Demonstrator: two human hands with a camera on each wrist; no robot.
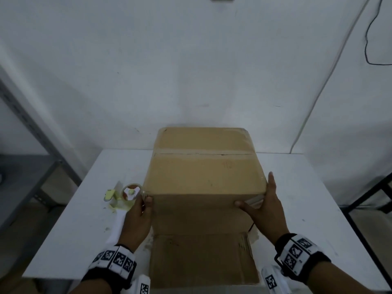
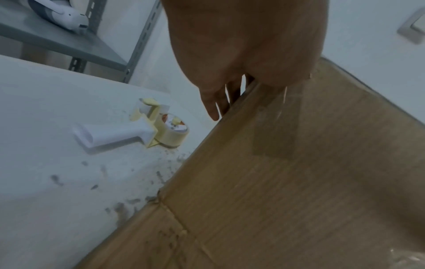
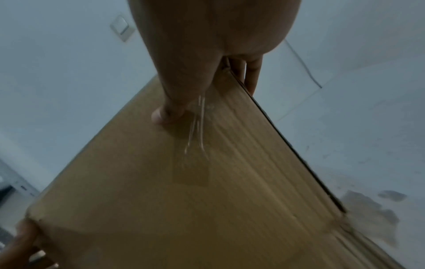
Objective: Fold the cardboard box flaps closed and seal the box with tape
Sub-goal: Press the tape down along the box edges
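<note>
A brown cardboard box [image 1: 203, 179] stands on the white table [image 1: 84, 209], its top flaps folded shut along a seam that runs left to right. My left hand [image 1: 140, 213] holds the near left corner, thumb on the near face and fingers flat along the left side [image 2: 220, 102]. At the near right corner my right hand [image 1: 267, 200] does the same, with its thumb [image 3: 165, 112] on a wrinkled strip of clear tape [image 3: 195, 136]. More clear tape [image 2: 276, 131] lies under the left thumb. The tape dispenser [image 1: 125, 194] rests on the table just left of the box [image 2: 299, 182].
A loose cardboard flap [image 1: 201, 257] lies flat on the table towards me. A grey metal shelf [image 1: 27, 128] stands to the left and a black frame [image 1: 369, 200] to the right. The white wall rises close behind the box, and the table shows scuff marks [image 2: 128, 209].
</note>
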